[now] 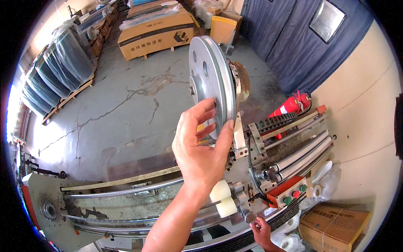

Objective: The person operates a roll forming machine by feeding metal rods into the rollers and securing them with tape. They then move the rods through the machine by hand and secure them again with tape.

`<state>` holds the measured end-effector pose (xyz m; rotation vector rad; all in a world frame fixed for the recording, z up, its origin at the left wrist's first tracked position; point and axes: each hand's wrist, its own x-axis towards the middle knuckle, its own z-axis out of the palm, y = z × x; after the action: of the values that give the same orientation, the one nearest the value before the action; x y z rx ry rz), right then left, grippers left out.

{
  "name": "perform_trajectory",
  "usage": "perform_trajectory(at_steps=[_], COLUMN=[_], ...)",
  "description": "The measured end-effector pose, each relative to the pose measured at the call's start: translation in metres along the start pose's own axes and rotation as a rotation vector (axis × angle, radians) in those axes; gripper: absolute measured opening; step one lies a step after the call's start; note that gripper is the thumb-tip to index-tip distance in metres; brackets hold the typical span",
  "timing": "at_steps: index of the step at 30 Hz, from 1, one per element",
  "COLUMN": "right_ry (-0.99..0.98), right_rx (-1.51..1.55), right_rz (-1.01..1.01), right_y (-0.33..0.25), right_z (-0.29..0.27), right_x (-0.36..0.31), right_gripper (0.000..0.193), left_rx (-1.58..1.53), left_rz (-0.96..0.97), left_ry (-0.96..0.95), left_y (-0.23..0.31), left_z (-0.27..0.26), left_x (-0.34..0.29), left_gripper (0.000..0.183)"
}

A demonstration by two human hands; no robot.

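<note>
A grey metal grooved wheel [213, 82] with round holes stands upright on the machine in the middle. My left hand [201, 145] is closed on its lower rim, the thumb on the edge and the fingers against the left face. At the lower right, my right hand [261, 231] has its fingers closed at a small round metal knob [250, 217] on the machine. Two pale cream rollers [223, 199] lie between the two hands. Right of them sits an orange control box [287, 191] with green and red buttons.
Long metal rails [126, 192] run leftward to a grey machine end [44, 210]. Red fire extinguishers [291, 104] stand by a blue curtain [289, 46]. Cardboard boxes [157, 38] are at the back and another carton [336, 227] at lower right. Wrapped rolls [58, 67] rest on a pallet.
</note>
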<state>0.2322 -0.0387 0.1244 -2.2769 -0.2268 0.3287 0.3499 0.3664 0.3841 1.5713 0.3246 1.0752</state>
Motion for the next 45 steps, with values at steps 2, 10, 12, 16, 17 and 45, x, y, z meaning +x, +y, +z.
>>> perform_trajectory(at_steps=[2, 10, 12, 16, 17, 45], right_ry=[0.001, 0.012, 0.031, 0.023, 0.020, -0.080], right_rx=[0.054, 0.045, 0.086, 0.180, 0.169, 0.515], right_rz=[-0.004, 0.070, 0.059, 0.053, 0.036, -0.224], right_y=[-0.001, -0.015, -0.009, -0.018, -0.020, -0.132], right_z=[0.001, -0.005, -0.005, -0.007, -0.007, -0.022], right_x=[0.002, 0.008, 0.006, 0.004, 0.002, 0.024], right_gripper=[0.040, 0.041, 0.039, 0.040, 0.041, 0.043], left_rx=[-0.022, 0.020, 0.166, 0.477, 0.541, 0.505], left_rz=[-0.002, -0.004, -0.135, -0.179, -0.168, -0.705], left_ry=[-0.001, 0.035, -0.099, -0.379, -0.427, -0.753], left_y=[-0.001, -0.042, -0.064, -0.084, -0.085, -0.078], left_z=[0.001, -0.038, -0.057, -0.082, -0.083, -0.059], left_x=[0.000, -0.056, -0.100, -0.163, -0.176, -0.167], left_gripper=[0.050, 0.058, 0.057, 0.079, 0.090, 0.076])
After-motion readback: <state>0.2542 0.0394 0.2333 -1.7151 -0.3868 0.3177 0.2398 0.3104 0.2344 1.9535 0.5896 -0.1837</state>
